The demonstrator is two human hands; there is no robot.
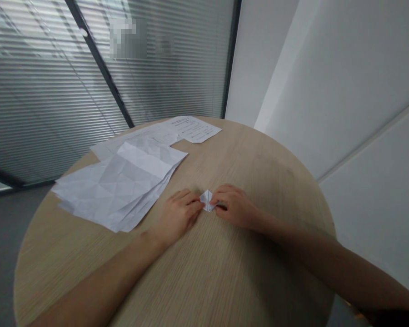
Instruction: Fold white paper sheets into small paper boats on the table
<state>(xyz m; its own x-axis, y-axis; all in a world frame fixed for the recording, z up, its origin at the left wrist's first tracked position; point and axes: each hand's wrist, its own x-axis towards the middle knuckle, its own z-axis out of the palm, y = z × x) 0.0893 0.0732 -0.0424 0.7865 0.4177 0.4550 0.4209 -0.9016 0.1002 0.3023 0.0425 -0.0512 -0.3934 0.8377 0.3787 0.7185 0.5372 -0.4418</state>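
A small piece of folded white paper [207, 200] lies at the middle of the round wooden table, with crease lines and a point toward the far side. My left hand [183, 210] has its fingers closed at the paper's left edge. On the opposite edge, my right hand [234, 205] pinches the paper between thumb and curled fingers. Both hands rest low against the tabletop, and the fingertips cover the paper's two sides.
A stack of creased white sheets [122, 184] lies to the left on the table [204, 281]. Behind it are printed sheets [196, 129] near the far edge. Glass panels with blinds [177, 77] stand beyond, and a white wall [354, 91] rises at the right.
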